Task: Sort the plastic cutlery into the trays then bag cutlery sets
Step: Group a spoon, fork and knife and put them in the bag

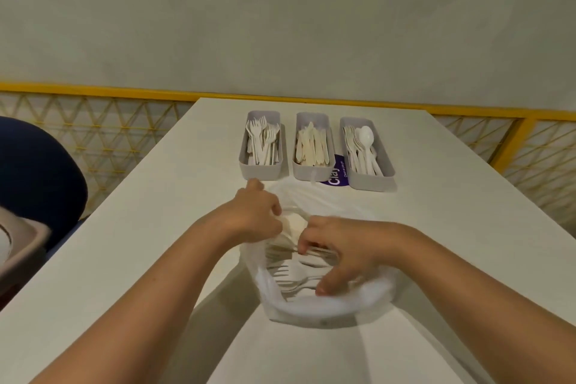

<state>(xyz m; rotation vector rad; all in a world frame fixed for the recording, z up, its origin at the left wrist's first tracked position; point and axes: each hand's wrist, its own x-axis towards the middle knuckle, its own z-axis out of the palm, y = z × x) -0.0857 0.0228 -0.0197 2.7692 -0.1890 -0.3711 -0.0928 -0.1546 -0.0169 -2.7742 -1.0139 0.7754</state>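
While both hands reach into a clear plastic bag (327, 305) on the white table (124, 227), the left hand (258, 215) pinches the bag's rim and the right hand (339, 246) curls its fingers around loose forks (290, 271) inside. Beyond stand three trays: forks tray (261, 170), knives tray (312, 170), spoons tray (371, 179).

A white table (452, 203) is seen running away towards a grey wall (280, 15). A purple sticker (336, 176) marked "Clay" is stuck on the table's far half. A yellow rail (93, 91) with lattice panels (93, 134) is set beyond the table. A dark blue chair (34, 178) and a beige bin (21, 243) are placed left of the table.
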